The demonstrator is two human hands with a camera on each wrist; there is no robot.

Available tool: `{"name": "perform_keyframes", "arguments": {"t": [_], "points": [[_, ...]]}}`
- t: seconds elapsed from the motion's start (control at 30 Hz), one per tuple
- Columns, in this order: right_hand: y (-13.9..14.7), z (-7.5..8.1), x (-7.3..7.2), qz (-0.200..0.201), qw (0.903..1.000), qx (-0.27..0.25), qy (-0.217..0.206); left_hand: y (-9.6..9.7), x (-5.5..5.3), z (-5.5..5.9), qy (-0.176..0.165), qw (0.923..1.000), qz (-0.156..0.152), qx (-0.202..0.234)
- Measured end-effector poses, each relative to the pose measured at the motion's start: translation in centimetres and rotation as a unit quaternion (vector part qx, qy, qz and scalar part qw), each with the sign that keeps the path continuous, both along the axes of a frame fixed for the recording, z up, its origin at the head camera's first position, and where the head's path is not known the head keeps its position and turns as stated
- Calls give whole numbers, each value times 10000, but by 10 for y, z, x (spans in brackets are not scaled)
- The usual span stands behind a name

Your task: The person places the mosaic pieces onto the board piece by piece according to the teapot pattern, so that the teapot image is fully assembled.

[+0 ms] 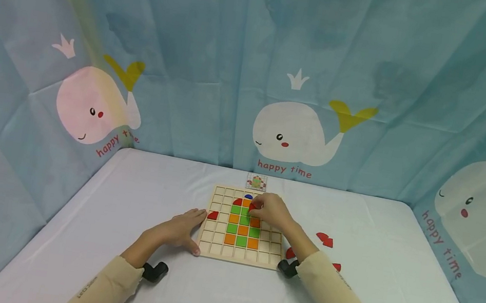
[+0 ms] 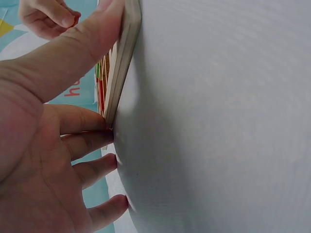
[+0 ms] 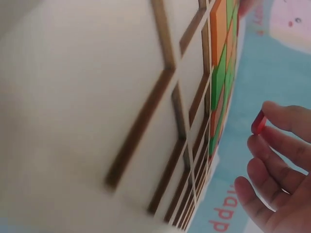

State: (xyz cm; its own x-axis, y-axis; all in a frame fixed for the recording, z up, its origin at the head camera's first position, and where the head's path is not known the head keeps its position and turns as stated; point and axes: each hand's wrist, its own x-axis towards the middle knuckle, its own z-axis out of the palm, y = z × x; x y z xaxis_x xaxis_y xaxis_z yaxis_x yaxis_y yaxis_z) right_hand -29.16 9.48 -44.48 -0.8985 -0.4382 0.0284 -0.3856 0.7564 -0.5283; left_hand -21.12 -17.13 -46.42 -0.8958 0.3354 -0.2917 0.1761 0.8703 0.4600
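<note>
A square wooden grid board (image 1: 239,261) lies on the table, with green and orange square tiles filling a block of its middle cells. On it are also a blue half-round piece (image 1: 248,197), a red rounded piece (image 1: 238,202) and another red piece (image 1: 213,215) by the left edge. My left hand (image 1: 181,228) rests at the board's left side, thumb on its near corner and fingers spread along the edge. Above the upper part of the tile block, my right hand (image 1: 274,211) pinches a red tile (image 3: 259,123) between thumb and forefinger. Its exact shape is hidden by the fingers.
Behind the board lies a small pattern card (image 1: 256,182). To the right are several loose red pieces (image 1: 327,241), some partly covered by the right forearm. A blue curtain (image 1: 197,114) printed with whales stands behind the white table (image 1: 213,297).
</note>
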Motion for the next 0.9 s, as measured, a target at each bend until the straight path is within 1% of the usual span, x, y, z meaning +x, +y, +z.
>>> {"name": "perform_keyframes", "arguments": {"t": [0.17,0.47,0.7,0.9], "points": [[-14,1,1,175,9998,88,51,0,-1,0,4,10000,1,-14],[-42,-4,3,636,9975,287,121,0,-1,1,-42,10000,-59,-22],[-62,-3,6,659,9947,705,344,-1,-1,2,19,9999,-124,2],[-74,-3,10,718,9924,970,250,-1,-1,2,-2,9999,-141,-7]]}}
